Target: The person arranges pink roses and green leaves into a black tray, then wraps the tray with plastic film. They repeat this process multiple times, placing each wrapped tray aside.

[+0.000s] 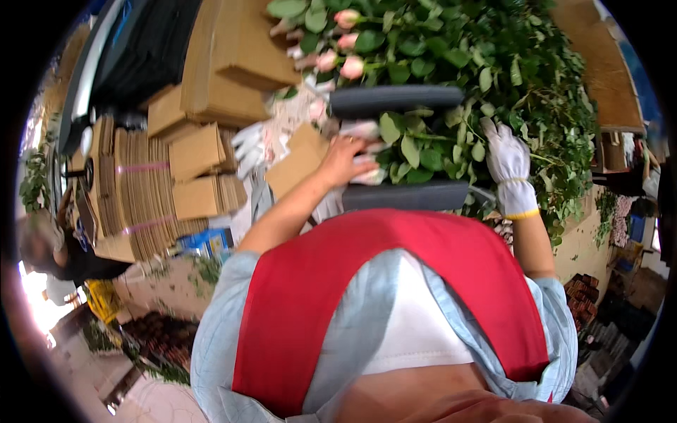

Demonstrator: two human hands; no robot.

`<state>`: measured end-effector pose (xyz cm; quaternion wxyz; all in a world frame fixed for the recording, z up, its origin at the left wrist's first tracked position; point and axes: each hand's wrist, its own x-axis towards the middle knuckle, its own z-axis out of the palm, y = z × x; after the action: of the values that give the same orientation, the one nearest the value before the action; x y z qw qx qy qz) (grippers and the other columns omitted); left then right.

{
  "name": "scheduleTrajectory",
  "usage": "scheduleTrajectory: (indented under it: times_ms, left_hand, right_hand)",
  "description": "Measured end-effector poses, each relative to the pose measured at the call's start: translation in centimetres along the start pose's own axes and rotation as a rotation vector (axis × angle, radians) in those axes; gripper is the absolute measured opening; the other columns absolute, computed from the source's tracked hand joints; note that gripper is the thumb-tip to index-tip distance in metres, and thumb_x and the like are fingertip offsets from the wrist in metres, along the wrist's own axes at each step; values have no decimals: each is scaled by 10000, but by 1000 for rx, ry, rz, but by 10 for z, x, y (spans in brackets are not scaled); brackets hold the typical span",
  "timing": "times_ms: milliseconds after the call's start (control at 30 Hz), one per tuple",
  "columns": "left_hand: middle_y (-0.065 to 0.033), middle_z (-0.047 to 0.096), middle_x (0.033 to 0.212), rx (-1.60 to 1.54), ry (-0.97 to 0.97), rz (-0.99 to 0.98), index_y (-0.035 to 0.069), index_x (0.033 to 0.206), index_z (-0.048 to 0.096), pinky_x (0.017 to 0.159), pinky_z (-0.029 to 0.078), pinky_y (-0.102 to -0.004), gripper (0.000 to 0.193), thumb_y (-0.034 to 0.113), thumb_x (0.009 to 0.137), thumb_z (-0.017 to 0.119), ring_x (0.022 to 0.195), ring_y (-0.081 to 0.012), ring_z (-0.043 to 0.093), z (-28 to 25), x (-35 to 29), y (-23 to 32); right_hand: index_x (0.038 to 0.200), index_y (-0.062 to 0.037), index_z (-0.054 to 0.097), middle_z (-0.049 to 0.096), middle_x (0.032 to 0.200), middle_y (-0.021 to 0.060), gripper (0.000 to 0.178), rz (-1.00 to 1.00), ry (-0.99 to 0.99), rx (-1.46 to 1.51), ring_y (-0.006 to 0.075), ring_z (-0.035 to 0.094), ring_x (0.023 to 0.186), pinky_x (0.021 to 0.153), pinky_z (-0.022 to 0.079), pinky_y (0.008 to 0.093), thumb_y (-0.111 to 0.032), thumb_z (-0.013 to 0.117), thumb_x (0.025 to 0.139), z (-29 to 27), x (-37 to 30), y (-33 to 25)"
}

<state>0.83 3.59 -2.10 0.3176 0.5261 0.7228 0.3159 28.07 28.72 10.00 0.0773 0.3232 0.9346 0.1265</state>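
Observation:
A bunch of roses with green leaves (416, 151) lies between two dark grey padded bars, the far bar (396, 101) and the near bar (405, 195). My bare left hand (345, 161) rests at the left end of this bunch, over pale rose heads (368, 174). Its fingers look stretched out and apart; their tips are partly hidden. My right hand (508, 156), in a white glove with a yellow cuff edge, lies over the leafy stems at the right end, fingers extended. A flat brown cardboard piece (297, 161) sits left of my left hand.
Pink roses (351, 68) and a large heap of leafy stems (536, 77) cover the far side and right. Stacked cardboard sheets (141, 187) and larger cardboard pieces (233, 49) stand at left. A white glove (248, 149) lies near them. Another person (60, 250) is at far left.

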Motion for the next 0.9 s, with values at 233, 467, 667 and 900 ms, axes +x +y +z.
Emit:
scheduleTrajectory:
  times_ms: [233,467,667,900]
  left_hand:
    - [-74,508,1396,298,193,113,242,1255,644,1016,357,-465,498,355,787,768,1274,-305,440,-2,-19,20]
    - [-99,485,1366,235,193,257,243,1196,671,1133,250,-535,549,468,713,806,1299,-358,393,-8,-1,3]
    - [-121,505,1349,171,208,309,231,1196,674,1065,372,-499,498,391,744,811,1237,-354,463,-9,2,1]
    - [-222,674,780,-190,443,-500,-53,1058,638,678,535,-471,511,448,967,590,708,-390,671,-12,-2,39]
  right_hand:
    - [1379,-182,453,616,1165,144,410,-4,-91,23,353,666,937,799,529,455,-163,388,975,48,14,-7]
    - [1215,-129,607,657,1113,154,311,-195,-100,-102,330,681,915,814,564,414,-248,570,930,-104,43,-13]
    - [1238,-57,569,611,1210,160,575,-936,-174,631,355,639,1026,849,533,431,-239,777,733,-65,72,-107]
    - [1395,-91,410,327,1495,280,820,-768,-502,609,474,350,1365,1079,330,569,-265,770,679,-10,72,-139]
